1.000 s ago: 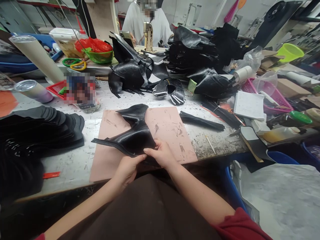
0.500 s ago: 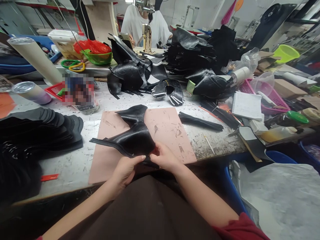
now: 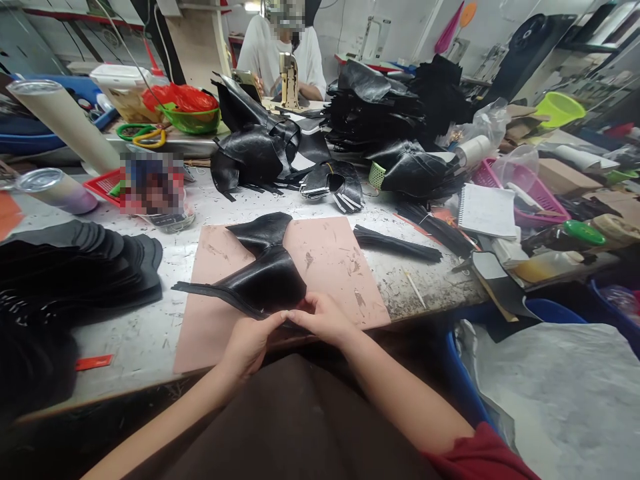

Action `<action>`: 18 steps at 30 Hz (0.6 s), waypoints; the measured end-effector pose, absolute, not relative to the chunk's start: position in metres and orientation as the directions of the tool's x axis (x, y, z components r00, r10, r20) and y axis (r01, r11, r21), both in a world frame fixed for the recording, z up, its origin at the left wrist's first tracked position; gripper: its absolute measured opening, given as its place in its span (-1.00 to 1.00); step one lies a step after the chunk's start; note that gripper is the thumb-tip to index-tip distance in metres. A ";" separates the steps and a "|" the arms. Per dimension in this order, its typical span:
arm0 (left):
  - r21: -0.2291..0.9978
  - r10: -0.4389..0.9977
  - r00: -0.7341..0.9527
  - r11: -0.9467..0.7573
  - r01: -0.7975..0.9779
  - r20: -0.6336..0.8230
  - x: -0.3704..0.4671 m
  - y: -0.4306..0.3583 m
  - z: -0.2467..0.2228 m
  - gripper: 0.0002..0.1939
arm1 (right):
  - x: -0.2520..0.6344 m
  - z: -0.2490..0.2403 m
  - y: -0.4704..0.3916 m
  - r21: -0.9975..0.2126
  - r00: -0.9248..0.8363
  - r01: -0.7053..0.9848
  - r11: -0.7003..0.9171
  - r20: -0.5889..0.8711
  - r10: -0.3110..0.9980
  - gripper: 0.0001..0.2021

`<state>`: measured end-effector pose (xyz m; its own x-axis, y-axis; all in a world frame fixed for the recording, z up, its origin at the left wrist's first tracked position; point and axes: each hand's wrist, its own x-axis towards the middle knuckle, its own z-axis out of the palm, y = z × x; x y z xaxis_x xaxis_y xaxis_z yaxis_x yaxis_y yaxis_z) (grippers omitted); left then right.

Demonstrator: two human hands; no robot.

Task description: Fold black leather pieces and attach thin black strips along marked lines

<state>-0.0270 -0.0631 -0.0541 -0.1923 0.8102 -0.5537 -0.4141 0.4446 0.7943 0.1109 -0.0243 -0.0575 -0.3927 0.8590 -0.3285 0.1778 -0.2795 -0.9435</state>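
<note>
A shiny black leather piece lies over the near part of a pink board, with a dark strip, perhaps a zipper, along its lower left edge. My left hand pinches the near edge of the piece between thumb and fingers. Close beside it, my right hand grips the same edge, its thumb nearly meeting the left thumb. Some of the fingertips are hidden under the leather. The far part of the leather rests on the board.
A stack of black pieces fills the left of the table. Further back are black leather parts, scissors and a tall stack. A bundle of black strips and a notepad lie right. Someone in white sits opposite.
My right hand has shifted slightly, bringing its thumb across to the left thumb at the leather's near edge. The whole view has drifted a little; both hands keep their hold.
</note>
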 end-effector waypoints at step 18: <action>0.891 0.909 0.408 -0.111 0.440 -0.089 -0.034 -0.076 -0.050 -0.83 | 0.233 -0.067 0.019 -0.597 -0.007 0.802 -0.029 -0.057 0.998 -0.75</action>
<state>-0.0340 -0.0764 -0.0499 0.4076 0.9088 -0.0886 0.4405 -0.1107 0.8909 0.2327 0.0192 -0.0674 -0.0070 0.9983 -0.0571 0.8020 -0.0285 -0.5967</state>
